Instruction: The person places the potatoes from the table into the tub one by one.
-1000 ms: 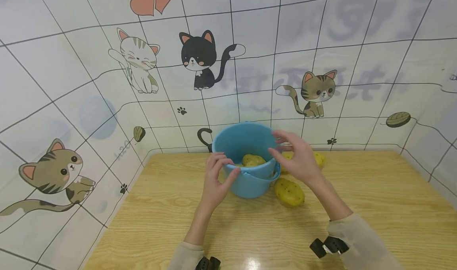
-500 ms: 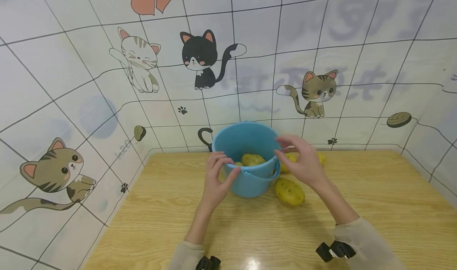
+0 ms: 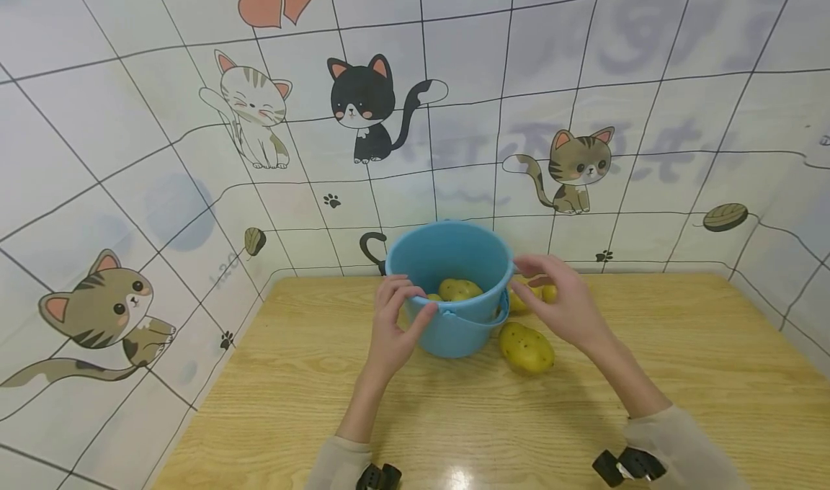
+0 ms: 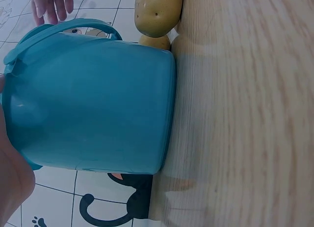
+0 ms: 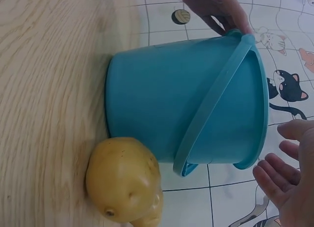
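Nearest: left hand (image 3: 392, 324), its fingers pinching the bucket (image 3: 454, 341) rim. Loose potato (image 3: 527, 348) on the counter (image 3: 447, 411), below and nearer than the right fingers. Right hand (image 3: 565, 304) holds nothing, fingers loosely parted, just off the rim. Inner potatoes (image 3: 459, 290) lie between the two hands' fingers; rear potatoes (image 3: 519, 304) beyond the right fingers, partly hidden. My judgement: best brace with the left; keep right fingers clear of the handle (image 5: 211, 104).

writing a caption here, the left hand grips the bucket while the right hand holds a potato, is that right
Not quite: the right hand is empty, its fingers open, as the right wrist view shows. The left hand does grip the bucket.
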The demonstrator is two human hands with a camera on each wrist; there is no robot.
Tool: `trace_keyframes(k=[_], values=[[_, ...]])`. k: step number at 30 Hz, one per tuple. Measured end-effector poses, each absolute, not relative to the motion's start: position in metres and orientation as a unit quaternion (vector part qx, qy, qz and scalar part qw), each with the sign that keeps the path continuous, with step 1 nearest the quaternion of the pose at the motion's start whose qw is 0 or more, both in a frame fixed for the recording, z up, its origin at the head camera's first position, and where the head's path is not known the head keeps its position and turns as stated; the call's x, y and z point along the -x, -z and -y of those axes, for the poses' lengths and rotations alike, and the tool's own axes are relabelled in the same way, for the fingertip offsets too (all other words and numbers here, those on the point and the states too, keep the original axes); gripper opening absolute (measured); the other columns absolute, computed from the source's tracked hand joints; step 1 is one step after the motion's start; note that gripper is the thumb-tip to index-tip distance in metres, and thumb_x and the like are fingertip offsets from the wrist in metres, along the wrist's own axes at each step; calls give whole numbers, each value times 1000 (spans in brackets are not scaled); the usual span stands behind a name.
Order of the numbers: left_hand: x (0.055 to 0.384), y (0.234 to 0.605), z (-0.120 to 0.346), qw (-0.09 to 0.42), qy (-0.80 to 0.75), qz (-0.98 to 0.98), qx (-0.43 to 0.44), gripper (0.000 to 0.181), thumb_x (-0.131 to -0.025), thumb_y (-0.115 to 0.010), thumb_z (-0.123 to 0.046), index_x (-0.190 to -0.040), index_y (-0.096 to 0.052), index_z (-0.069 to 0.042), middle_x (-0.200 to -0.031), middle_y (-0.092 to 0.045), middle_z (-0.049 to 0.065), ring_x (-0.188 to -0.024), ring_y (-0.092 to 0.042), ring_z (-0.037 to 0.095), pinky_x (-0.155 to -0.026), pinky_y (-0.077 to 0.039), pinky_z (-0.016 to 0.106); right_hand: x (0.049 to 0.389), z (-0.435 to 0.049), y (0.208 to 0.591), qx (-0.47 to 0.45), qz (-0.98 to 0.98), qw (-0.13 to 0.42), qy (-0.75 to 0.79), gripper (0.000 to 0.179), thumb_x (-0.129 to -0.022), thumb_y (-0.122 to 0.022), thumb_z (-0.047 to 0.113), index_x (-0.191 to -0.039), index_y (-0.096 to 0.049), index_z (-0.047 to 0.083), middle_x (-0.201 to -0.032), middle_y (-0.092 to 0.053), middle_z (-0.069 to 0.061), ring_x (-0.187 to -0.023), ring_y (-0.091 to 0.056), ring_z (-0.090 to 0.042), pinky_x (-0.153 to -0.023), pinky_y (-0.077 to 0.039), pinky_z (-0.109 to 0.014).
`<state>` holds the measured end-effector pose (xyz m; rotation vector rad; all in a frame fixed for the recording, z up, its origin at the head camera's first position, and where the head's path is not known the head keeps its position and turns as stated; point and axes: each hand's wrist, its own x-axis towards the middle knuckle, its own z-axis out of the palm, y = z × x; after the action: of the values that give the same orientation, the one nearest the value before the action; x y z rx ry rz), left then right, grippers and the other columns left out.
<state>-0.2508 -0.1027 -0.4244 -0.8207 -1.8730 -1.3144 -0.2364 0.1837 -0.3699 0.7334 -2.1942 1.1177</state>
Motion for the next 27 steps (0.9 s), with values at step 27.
trace_keyframes(k=[27], values=[[248,423,102,340,511,725,313,18,-86,-78,-6,-100,-66,-11,-110,-58,10,-125,-43,35,-109,-29,55,231,-206,402,-243,866,226,-374,39,-92,-73,7,-128,-60,-1,-118,-65,-15,-98,-62,-30,-81,-58,-36]])
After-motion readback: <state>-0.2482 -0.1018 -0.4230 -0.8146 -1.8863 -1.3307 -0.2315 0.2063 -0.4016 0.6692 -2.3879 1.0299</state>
